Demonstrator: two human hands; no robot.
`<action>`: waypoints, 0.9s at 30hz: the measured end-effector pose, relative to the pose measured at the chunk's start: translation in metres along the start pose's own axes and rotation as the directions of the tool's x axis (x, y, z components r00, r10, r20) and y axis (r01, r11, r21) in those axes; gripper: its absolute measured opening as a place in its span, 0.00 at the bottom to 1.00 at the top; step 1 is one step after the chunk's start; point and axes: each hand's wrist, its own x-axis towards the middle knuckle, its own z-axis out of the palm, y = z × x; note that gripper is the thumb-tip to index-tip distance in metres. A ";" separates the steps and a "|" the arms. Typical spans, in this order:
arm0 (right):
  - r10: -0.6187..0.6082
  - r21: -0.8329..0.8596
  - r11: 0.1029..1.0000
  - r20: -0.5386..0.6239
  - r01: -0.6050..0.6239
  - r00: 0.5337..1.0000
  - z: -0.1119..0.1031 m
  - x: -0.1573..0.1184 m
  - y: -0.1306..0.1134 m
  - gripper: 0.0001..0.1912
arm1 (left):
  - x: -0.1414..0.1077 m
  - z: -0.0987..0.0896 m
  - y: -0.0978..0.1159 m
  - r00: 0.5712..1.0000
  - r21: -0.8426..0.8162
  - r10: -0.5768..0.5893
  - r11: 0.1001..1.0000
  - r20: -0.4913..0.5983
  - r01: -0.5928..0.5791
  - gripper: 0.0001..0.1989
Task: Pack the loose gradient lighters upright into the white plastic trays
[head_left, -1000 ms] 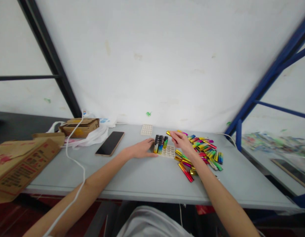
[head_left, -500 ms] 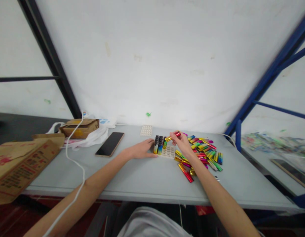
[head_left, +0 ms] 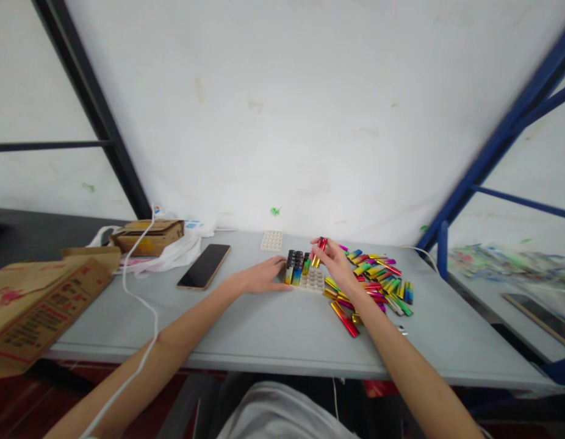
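Observation:
A white studded tray lies on the grey table, with several upright metallic cylinders with black tops packed in its left part. My left hand rests at the tray's left edge, thumb and fingers apart, holding nothing. Above the tray's back right, my right hand pinches a red and gold cylinder, which now stands nearly upright. To the right is a loose pile of shiny coloured cylinders, partly behind my right forearm.
A second white studded tray lies near the wall. At left are a phone, a small cardboard box on a white plastic bag, and a larger carton. A white cable crosses my left forearm.
The red and gold cylinder in my right hand has turned from lying tilted sideways to nearly upright. My left hand has stayed in place.

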 end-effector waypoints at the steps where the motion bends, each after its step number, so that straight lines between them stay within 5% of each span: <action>1: -0.007 -0.001 1.000 -0.004 0.007 1.000 0.000 0.000 0.001 0.24 | 0.000 0.000 0.000 1.000 0.004 -0.003 1.000 0.002 0.003 0.38; 8: 0.090 0.192 0.977 0.007 -0.089 0.996 0.007 0.002 0.002 0.29 | 0.000 -0.001 0.002 1.000 -0.007 -0.016 1.000 0.014 0.016 0.37; 12: 0.183 0.125 0.976 -0.036 -0.177 0.982 0.006 0.002 0.000 0.33 | 0.000 -0.001 0.003 0.999 -0.004 -0.026 1.000 0.018 0.026 0.38; 20: -0.052 -0.315 0.949 -0.149 0.002 0.988 -0.001 0.000 0.007 0.29 | 0.000 -0.002 0.003 1.000 -0.010 -0.022 1.000 0.018 0.022 0.38; 27: -0.125 -0.402 0.914 -0.164 0.049 0.979 0.003 -0.001 0.003 0.20 | -0.001 -0.002 0.002 1.000 -0.008 -0.017 1.000 0.012 0.017 0.38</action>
